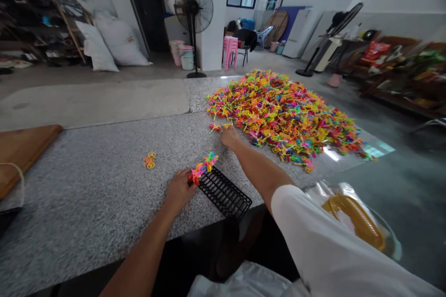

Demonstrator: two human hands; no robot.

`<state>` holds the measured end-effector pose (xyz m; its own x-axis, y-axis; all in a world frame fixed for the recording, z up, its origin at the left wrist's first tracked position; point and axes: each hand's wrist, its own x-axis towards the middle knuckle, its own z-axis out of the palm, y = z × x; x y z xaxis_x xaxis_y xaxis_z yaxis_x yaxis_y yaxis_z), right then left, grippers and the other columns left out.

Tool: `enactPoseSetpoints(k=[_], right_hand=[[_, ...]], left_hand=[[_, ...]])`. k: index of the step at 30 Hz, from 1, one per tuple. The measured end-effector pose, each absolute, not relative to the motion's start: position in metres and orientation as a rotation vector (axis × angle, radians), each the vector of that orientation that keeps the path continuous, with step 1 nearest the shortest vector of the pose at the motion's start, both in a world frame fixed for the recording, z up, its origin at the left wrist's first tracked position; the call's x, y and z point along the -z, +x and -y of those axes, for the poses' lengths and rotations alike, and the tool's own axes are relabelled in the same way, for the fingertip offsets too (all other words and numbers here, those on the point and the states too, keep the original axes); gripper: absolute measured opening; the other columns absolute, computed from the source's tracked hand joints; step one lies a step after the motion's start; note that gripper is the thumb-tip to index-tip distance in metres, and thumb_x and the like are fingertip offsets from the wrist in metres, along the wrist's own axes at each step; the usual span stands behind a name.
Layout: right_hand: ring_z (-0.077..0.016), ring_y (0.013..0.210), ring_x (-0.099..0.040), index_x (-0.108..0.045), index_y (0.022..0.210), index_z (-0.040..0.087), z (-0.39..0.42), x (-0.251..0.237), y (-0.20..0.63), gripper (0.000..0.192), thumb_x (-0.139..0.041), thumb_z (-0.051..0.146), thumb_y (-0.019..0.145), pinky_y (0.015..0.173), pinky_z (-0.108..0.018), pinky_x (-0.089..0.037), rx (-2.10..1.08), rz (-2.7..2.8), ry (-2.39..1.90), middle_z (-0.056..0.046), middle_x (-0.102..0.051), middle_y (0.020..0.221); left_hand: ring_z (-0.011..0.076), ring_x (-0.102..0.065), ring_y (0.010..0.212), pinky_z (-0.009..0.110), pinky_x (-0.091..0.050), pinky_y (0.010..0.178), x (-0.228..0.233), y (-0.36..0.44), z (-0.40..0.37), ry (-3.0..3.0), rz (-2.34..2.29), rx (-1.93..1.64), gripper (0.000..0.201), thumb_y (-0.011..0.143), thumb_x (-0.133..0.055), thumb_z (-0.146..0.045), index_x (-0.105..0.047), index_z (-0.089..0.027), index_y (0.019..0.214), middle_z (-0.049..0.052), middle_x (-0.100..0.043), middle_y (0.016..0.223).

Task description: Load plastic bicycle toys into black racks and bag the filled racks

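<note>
My left hand (179, 190) pinches a short bunch of neon plastic ring pieces (203, 168) at the near end, resting over the top edge of a black plastic grid rack (225, 193) on the speckled granite desk (104, 181). My right hand (229, 137) reaches the edge of the big multicoloured heap of the same pieces (282, 113); fingers curled, grip unclear. They look light, springy and prone to tangle, so I judge taking one by its ring is best. A few orange ones (149, 161) lie apart.

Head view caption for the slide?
Left hand holds colourful plastic pieces at a black rack; right hand reaches the pile.
</note>
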<state>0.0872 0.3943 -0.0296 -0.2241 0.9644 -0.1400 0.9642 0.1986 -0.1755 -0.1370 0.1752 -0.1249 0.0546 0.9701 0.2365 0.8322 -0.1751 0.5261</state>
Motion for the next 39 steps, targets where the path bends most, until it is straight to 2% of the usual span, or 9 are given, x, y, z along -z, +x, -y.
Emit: enactPoseSetpoints(k=[5, 11, 16, 19, 23, 27, 33, 37, 39], right_hand=[[-0.0276, 0.126, -0.069, -0.072, 0.141, 0.012, -0.377, 0.046, 0.092, 0.042, -0.048, 0.011, 0.106, 0.102, -0.036, -0.055, -0.263, 2.502, -1.961, -0.024, -0.063, 0.151], [-0.0294, 0.128, -0.068, -0.069, 0.143, 0.015, -0.297, 0.063, 0.139, 0.041, -0.045, 0.027, 0.113, 0.108, -0.038, -0.053, -0.241, 2.577, -1.864, -0.021, -0.062, 0.153], [-0.028, 0.122, -0.071, -0.065, 0.143, 0.015, -0.254, 0.068, 0.164, 0.038, -0.046, 0.027, 0.112, 0.101, -0.033, -0.053, -0.32, 2.444, -1.917, -0.02, -0.069, 0.142], [-0.0274, 0.12, -0.072, -0.061, 0.146, 0.016, -0.248, 0.068, 0.167, 0.038, -0.048, 0.032, 0.113, 0.097, -0.031, -0.054, -0.352, 2.311, -1.989, -0.018, -0.07, 0.139], [-0.0276, 0.119, -0.073, -0.064, 0.144, 0.018, -0.25, 0.067, 0.162, 0.038, -0.048, 0.035, 0.114, 0.094, -0.031, -0.055, -0.366, 2.264, -2.03, -0.019, -0.067, 0.144], [-0.0264, 0.116, -0.075, -0.071, 0.133, 0.013, -0.252, 0.066, 0.159, 0.035, -0.045, 0.027, 0.114, 0.094, -0.031, -0.055, -0.391, 2.239, -2.06, -0.021, -0.069, 0.14], [-0.0278, 0.118, -0.075, -0.071, 0.129, 0.01, -0.247, 0.07, 0.168, 0.03, -0.055, 0.028, 0.11, 0.095, -0.03, -0.052, -0.484, 2.143, -2.028, -0.02, -0.078, 0.125], [-0.0261, 0.107, -0.077, -0.069, 0.123, 0.012, -0.241, 0.068, 0.166, 0.025, -0.063, 0.027, 0.104, 0.085, -0.029, -0.052, -0.687, 1.895, -1.981, -0.016, -0.081, 0.112], [-0.0216, 0.093, -0.076, -0.068, 0.113, 0.015, -0.237, 0.066, 0.161, 0.017, -0.062, 0.025, 0.101, 0.074, -0.026, -0.051, -0.976, 1.707, -1.839, -0.011, -0.081, 0.103]], left_hand=[[0.0306, -0.069, 0.122, 0.047, -0.056, 0.111, 0.124, -0.135, -0.174, 2.057, -1.837, -0.814, 0.022, 0.089, -0.067, -0.025, -0.077, -0.024, 0.108, 0.01, -0.079, 0.122], [0.0298, -0.07, 0.118, 0.047, -0.057, 0.11, 0.119, -0.133, -0.175, 2.001, -1.83, -0.833, 0.02, 0.086, -0.065, -0.023, -0.075, -0.026, 0.103, 0.008, -0.079, 0.116], [0.0247, -0.073, 0.116, 0.042, -0.061, 0.103, 0.109, -0.137, -0.163, 1.624, -1.899, -1.198, 0.038, 0.097, -0.042, -0.023, -0.067, -0.023, 0.125, 0.009, -0.078, 0.123], [0.0246, -0.071, 0.121, 0.042, -0.059, 0.107, 0.086, -0.122, -0.166, 1.589, -2.011, -1.394, 0.038, 0.106, -0.04, -0.037, -0.063, -0.023, 0.132, 0.01, -0.076, 0.129], [0.0387, -0.067, 0.129, 0.06, -0.047, 0.118, 0.044, -0.082, -0.186, 2.023, -2.186, -0.958, 0.05, 0.094, -0.071, -0.058, -0.069, -0.021, 0.128, 0.018, -0.075, 0.133], [0.0465, -0.072, 0.114, 0.073, -0.039, 0.116, 0.019, -0.059, -0.203, 2.173, -2.278, -0.325, 0.046, 0.091, -0.074, -0.057, -0.075, -0.015, 0.112, 0.024, -0.079, 0.114], [0.0345, -0.077, 0.11, 0.043, -0.055, 0.089, 0.017, -0.063, -0.207, 1.977, -2.229, -0.161, 0.029, 0.098, -0.062, -0.043, -0.076, -0.023, 0.114, 0.016, -0.082, 0.117], [0.0309, -0.077, 0.107, 0.037, -0.054, 0.083, 0.022, -0.062, -0.205, 1.983, -2.226, -0.21, 0.028, 0.099, -0.061, -0.04, -0.077, -0.024, 0.114, 0.014, -0.082, 0.116], [0.0317, -0.076, 0.111, 0.038, -0.054, 0.084, 0.022, -0.061, -0.205, 1.979, -2.212, -0.221, 0.032, 0.1, -0.06, -0.04, -0.077, -0.023, 0.121, 0.015, -0.082, 0.121]])
